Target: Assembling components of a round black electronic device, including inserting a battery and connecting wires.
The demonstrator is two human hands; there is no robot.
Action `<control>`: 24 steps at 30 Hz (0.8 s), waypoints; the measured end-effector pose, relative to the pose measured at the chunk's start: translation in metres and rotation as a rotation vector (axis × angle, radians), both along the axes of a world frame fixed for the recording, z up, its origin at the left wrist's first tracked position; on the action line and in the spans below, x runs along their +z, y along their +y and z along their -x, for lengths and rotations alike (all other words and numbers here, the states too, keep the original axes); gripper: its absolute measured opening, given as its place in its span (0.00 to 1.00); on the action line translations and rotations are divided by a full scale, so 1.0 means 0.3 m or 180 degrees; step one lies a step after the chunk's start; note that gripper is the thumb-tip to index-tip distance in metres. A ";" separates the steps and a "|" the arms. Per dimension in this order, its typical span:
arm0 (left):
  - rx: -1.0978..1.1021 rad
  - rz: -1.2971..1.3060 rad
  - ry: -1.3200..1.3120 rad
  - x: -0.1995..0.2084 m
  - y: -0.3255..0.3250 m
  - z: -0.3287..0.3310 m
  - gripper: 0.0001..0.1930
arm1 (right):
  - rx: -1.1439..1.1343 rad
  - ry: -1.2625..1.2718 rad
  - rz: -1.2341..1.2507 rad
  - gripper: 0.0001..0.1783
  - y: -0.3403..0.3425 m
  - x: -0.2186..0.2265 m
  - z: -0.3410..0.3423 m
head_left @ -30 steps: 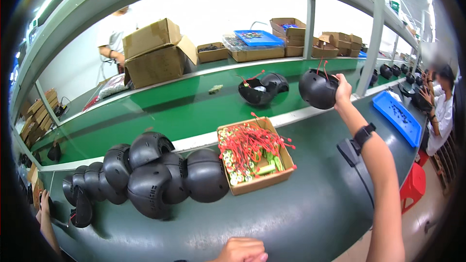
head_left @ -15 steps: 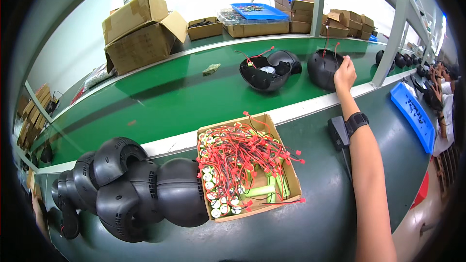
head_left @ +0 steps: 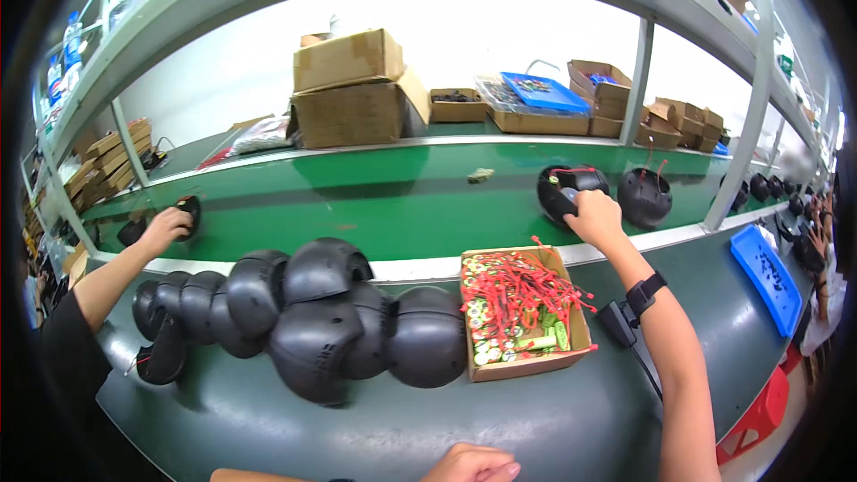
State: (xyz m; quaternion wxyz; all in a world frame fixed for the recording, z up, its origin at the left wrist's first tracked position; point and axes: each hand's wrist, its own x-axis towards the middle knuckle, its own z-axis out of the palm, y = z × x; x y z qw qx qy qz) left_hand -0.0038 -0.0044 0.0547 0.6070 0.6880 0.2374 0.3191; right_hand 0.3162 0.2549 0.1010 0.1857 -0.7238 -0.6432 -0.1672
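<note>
On the green belt, my right hand (head_left: 596, 217), with a black band at the wrist, has its fingers closed on the near rim of a black rounded shell (head_left: 552, 201). Red wire and a green piece show inside this shell. Just right of it sits a second black shell (head_left: 644, 200) with wires sticking up. My left hand (head_left: 471, 464) is low at the bottom edge over the bench, partly cut off by the frame; its fingers are mostly hidden. An open carton (head_left: 527, 371) of green battery packs with red-and-black leads lies between my hands.
A row of black shells (head_left: 428, 339) lies left of the carton. At far left a co-worker's hand (head_left: 170, 228) touches a dark piece on the belt. A blue tray (head_left: 786, 312) of small black parts sits right. Shelf posts (head_left: 639, 80) rise beyond the belt.
My right hand has shifted from the right-hand shell to the one left of it. The view has swung left; my left hand and a co-worker's arm have come into it.
</note>
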 end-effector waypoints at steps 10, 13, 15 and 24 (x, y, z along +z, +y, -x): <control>0.0069 -0.0993 -0.0133 -0.014 0.015 -0.033 0.10 | 0.0222 0.2882 -0.0159 0.10 -0.457 0.027 -0.196; 0.0519 -0.1033 -0.0468 0.008 0.026 -0.041 0.04 | 0.0371 0.3860 -0.0181 0.10 -0.752 0.073 -0.048; 0.0620 -0.1360 -0.0464 0.018 0.026 -0.036 0.09 | 0.0304 0.4546 -0.0049 0.10 -0.924 0.040 -0.016; 0.0291 -0.3351 -0.0146 0.063 0.042 -0.018 0.27 | 0.1438 0.6491 0.1842 0.09 -1.234 -0.001 0.398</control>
